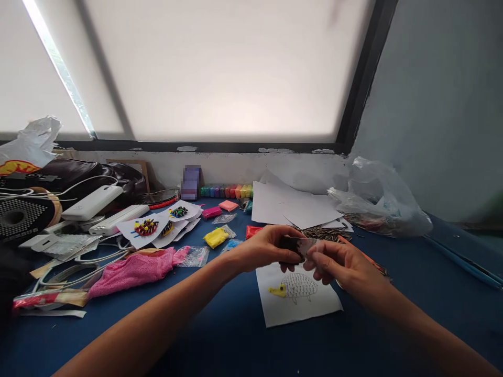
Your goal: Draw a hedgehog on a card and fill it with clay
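Above the drawing paper, my left hand (pixel 268 247) is closed around the dark end of a small clear plastic packet of black modelling clay (pixel 291 244). My right hand (pixel 342 263) pinches the packet's transparent end, so the packet is held between both hands. Beneath them lies a white sheet (pixel 277 312) with an outlined hedgehog-like animal (pixel 301 286). Yellow clay (pixel 277 290) covers its snout, with a dark dot for an eye. Fingers hide part of the packet and the sheet's upper edge.
Behind my hands lie a pile of striped seeds (pixel 324 234) and white papers (pixel 294 205). Further left are a yellow clay packet (pixel 215 237), finished clay pictures (pixel 145 229) and a pink cloth (pixel 133 272). A plastic bag (pixel 387 201) stands at right.
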Motion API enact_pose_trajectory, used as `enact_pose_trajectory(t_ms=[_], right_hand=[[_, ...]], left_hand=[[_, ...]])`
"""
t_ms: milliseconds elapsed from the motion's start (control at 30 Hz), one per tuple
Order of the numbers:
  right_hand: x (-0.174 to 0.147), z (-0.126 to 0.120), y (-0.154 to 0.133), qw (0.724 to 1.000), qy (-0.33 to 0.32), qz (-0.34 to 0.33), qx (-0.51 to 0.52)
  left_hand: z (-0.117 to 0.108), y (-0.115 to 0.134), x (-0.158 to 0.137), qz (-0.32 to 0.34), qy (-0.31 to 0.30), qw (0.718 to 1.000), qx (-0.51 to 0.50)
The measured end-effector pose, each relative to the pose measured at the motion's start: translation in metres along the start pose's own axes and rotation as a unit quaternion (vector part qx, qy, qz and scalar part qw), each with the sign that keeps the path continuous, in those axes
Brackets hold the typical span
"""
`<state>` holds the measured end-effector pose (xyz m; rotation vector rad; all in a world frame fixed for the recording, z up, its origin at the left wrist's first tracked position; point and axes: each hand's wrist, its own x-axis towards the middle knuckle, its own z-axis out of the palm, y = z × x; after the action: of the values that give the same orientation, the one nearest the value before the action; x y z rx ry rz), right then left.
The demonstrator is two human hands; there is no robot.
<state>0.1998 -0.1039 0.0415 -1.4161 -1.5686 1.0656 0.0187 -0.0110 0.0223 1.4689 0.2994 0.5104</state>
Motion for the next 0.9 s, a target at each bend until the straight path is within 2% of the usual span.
enact_pose_trajectory(t_ms=[100, 167, 467, 667, 800, 900], right_hand=[[-0.002, 0.002, -0.004, 0.998, 0.066, 0.016, 0.009], [-0.003, 0.002, -0.005, 0.996, 0.083, 0.025, 0.021], [0.002, 0.002, 0.009, 0.994, 0.091, 0.018, 0.055], [-0.001, 0.003, 0.006, 0.994, 0.090, 0.016, 0.061], [-0.001, 0.004, 0.004, 0.994, 0.099, 0.021, 0.050], [0.001, 0.004, 0.006, 0.993, 0.112, 0.025, 0.037]], left_hand=[[0.001, 0.006, -0.001, 0.019, 0.025, 0.999, -0.013], [0.000, 0.010, -0.002, 0.021, 0.039, 0.999, -0.011], [-0.003, 0.009, 0.000, -0.007, 0.110, 0.994, -0.024], [-0.002, 0.012, 0.000, -0.006, 0.139, 0.990, -0.023], [-0.005, 0.014, 0.001, -0.016, 0.166, 0.986, 0.011], [-0.013, 0.017, -0.001, -0.022, 0.211, 0.976, 0.056]])
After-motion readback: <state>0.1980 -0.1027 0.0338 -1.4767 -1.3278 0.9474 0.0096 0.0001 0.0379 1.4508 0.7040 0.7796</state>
